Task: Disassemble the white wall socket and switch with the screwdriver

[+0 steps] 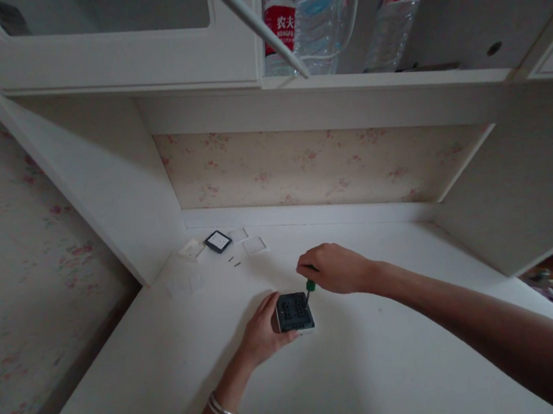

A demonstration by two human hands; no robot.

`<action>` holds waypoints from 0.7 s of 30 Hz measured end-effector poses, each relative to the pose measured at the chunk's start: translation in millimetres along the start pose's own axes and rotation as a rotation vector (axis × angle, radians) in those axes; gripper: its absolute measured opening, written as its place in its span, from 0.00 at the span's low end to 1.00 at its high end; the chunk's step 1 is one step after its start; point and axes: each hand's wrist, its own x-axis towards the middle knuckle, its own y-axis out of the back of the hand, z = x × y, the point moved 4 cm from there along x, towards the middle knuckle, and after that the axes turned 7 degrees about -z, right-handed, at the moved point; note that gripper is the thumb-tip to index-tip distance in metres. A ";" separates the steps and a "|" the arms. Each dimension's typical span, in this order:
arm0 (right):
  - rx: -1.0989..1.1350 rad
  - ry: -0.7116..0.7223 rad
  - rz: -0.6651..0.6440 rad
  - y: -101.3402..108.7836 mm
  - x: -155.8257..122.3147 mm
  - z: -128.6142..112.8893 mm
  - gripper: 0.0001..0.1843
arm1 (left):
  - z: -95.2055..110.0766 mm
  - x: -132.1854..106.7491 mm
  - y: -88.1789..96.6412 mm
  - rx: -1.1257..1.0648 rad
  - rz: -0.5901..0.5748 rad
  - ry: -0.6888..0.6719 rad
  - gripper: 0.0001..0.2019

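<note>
My left hand (264, 333) is closed around the left side of a black wall socket (293, 312) with a white lower edge, its thumb along the near side. In my right hand (337, 268) is a screwdriver (310, 286) with a green handle, gripped in a fist from above. Its thin shaft slants down to the right part of the socket's face. Whether the tip sits in a screw is too small to tell. Farther back on the white desk (400, 353) lie a dark square frame with a white centre (218, 241) and two small screws (234, 261).
Clear plastic pieces (254, 245) lie around the square frame at the back left. An overhead shelf holds water bottles (316, 14), with a grey rod (259, 24) hanging in front. Side panels (102, 181) bound the desk left and right.
</note>
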 end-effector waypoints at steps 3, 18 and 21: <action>0.039 0.091 -0.022 -1.3 -1.3 -2.2 0.26 | 0.2 0.1 0.0 0.002 0.002 0.004 0.44; -0.009 0.064 -0.024 -0.1 -5.6 -0.7 0.16 | 6.8 -0.2 2.3 -0.066 0.053 -0.035 0.41; -0.039 0.004 -0.001 -0.1 -5.0 -0.4 0.17 | 9.2 -0.1 3.6 -0.079 0.058 -0.039 0.40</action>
